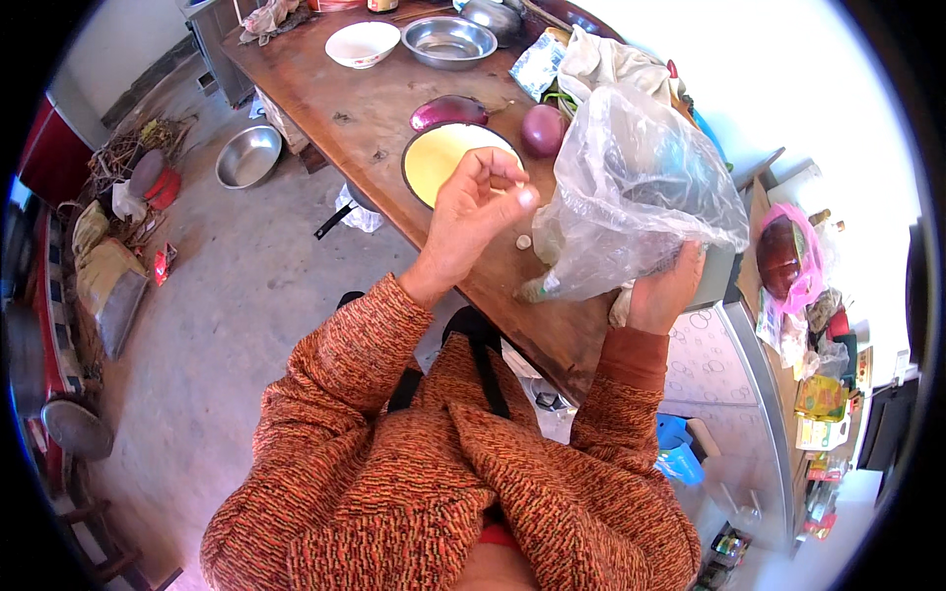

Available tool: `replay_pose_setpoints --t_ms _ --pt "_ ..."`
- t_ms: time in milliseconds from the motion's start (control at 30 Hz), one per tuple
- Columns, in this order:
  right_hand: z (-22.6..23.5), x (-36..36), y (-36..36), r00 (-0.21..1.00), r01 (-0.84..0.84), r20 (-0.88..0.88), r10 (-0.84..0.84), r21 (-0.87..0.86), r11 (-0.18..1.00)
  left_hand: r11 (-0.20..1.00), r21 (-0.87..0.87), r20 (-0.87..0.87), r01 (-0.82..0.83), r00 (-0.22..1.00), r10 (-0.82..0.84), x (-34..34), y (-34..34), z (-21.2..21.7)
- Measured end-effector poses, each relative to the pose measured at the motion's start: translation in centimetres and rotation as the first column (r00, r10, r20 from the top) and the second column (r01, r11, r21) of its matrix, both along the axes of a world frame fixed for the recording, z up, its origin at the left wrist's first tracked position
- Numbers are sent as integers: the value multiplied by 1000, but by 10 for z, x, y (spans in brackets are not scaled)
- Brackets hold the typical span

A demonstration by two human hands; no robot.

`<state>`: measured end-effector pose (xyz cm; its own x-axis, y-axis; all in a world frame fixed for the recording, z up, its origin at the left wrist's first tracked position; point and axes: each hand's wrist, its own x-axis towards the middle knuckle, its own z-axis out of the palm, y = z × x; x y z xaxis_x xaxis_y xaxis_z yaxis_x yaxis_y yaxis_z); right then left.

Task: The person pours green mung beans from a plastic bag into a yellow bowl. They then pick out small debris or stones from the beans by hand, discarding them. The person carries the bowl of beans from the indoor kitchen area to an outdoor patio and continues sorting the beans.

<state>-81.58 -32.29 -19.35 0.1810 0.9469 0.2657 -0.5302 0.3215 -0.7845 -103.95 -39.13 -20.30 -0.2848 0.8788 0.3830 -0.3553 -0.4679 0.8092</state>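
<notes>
My left hand [471, 219] is raised over the near edge of a round yellow board [431, 165] with a dark rim. Its fingers are curled into a pinch; a small pale bit shows at the fingertips, too small to name. A clear plastic bag [631, 187] is gripped from below by my right hand [667, 288], whose fingers are partly behind the film. Between the hands, a small whitish piece [523, 241] lies on the wooden table [379, 138]. Beyond the board rest a long purple eggplant [448, 111] and a rounder one [543, 131].
A white bowl [362, 44] and a steel basin [449, 41] stand at the table's far end. A pale cloth [611, 61] lies behind the bag. On the floor at left are another basin [248, 158] and a sack [108, 266]. A crowded shelf runs along the right.
</notes>
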Motion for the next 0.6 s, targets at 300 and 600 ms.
replay_pose_setpoints --t_ms 300,600 --pt "-4 -12 0 861 -500 80 503 -48 865 980 170 -676 105 736 38 63 29 -52" --pt "-27 30 -16 955 -4 296 27 -80 997 876 -58 338 479 835 -434 64 34 -25"
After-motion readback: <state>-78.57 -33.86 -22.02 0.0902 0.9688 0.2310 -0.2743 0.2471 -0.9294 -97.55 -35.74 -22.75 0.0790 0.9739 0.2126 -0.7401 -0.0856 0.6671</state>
